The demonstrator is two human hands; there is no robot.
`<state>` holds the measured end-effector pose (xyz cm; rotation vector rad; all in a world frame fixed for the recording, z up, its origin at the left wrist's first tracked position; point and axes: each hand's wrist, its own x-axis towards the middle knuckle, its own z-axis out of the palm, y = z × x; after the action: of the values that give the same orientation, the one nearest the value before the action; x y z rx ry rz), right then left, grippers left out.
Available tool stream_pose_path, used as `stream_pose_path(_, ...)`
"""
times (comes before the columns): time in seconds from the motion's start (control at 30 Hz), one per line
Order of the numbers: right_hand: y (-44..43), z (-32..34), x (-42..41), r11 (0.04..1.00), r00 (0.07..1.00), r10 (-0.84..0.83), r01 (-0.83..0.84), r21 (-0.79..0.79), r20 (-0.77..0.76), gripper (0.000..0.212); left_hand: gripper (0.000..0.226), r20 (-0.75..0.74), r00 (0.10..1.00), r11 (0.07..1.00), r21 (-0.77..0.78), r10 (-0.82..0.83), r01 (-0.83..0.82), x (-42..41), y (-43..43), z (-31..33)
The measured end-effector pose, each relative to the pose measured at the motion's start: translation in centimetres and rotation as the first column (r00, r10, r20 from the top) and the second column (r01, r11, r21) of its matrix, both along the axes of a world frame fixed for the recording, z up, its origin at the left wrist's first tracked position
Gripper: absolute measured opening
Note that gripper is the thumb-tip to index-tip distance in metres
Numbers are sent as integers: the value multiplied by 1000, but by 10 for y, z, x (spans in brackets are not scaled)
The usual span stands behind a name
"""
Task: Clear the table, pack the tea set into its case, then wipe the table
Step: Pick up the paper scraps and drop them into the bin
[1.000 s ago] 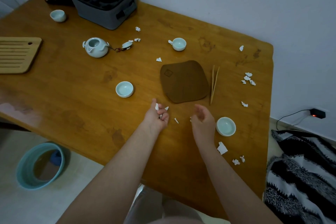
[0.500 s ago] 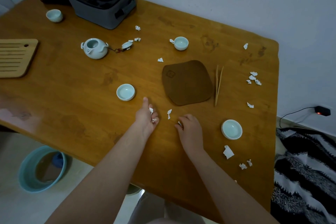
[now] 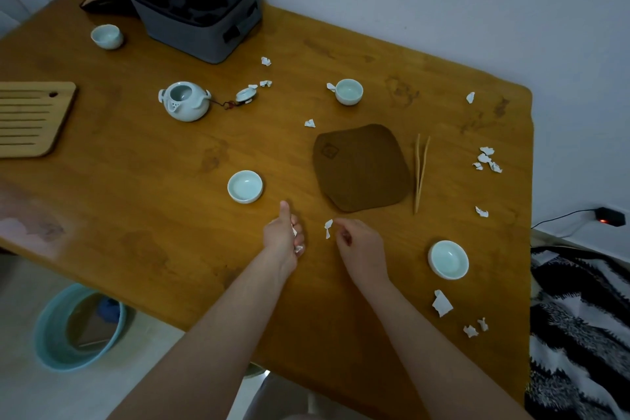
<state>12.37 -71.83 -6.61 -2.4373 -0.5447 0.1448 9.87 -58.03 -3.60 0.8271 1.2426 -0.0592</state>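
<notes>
Roughly at the middle of the bench [image 3: 136, 215], the left hand [image 3: 284, 237] curls its fingers round white scraps [image 3: 299, 249], thumb pointing to the top of the frame. Beside it the right hand [image 3: 363, 245] has curled fingers, the forefinger tip at another scrap [image 3: 328, 228] on the wood; whether it pinches it I cannot tell. Bare wood spreads left of the hands to the near edge, which slants toward lower right. A cup [image 3: 244, 186] sits just above the left thumb. The tongs [image 3: 420, 174] run top to bottom, right of the mat [image 3: 361, 167]. The open case [image 3: 204, 31] stands upper left by the far edge.
</notes>
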Motion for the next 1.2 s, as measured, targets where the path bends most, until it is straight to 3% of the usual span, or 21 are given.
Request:
stream_pose_path(0.13, 16, -1, 5, 991, 994, 106, -103, -80, 25, 25, 46, 2, 1000, 999, -36, -4, 4, -3, 5, -2)
stream_pose_path(0.23, 19, -3, 7, 983, 992, 129, -127, -135, 11, 26, 45, 37, 999, 982, -185, 33, -26, -6, 11, -1)
stream_pose_path(0.37, 20, -4, 6, 981, 993, 117, -116, -159, 2, 28, 46, 162, 974, 849, -525, 160, -52, -11, 18, -2)
stream_pose_path(0.47, 19, -5, 7, 985, 996, 84, -79, -151, 29, 16, 44, 236, 946, 764, -644, 221, -17, -18, 20, -5)
stream_pose_path(0.67, 17, -5, 4, 988, 985, 119, -105, -111, 127, 3, 37, 309, 920, 754, -657, 241, 23, -27, 23, 0)
stream_pose_path(0.83, 15, -10, -1, 975, 980, 170, -153, -160, 101, 24, 31, 314, 923, 795, -606, 221, 16, -31, 25, 0)
stream_pose_path(1.0, 24, -13, -1, 988, 977, 126, -108, -106, 174, 8, 21, 309, 923, 801, -599, 229, 2, -36, 24, 5)
stream_pose_path(1.2, 26, -11, 7, 982, 958, 171, -147, -118, 231, 7, 15, 314, 928, 824, -567, 203, 12, -40, 24, -1)
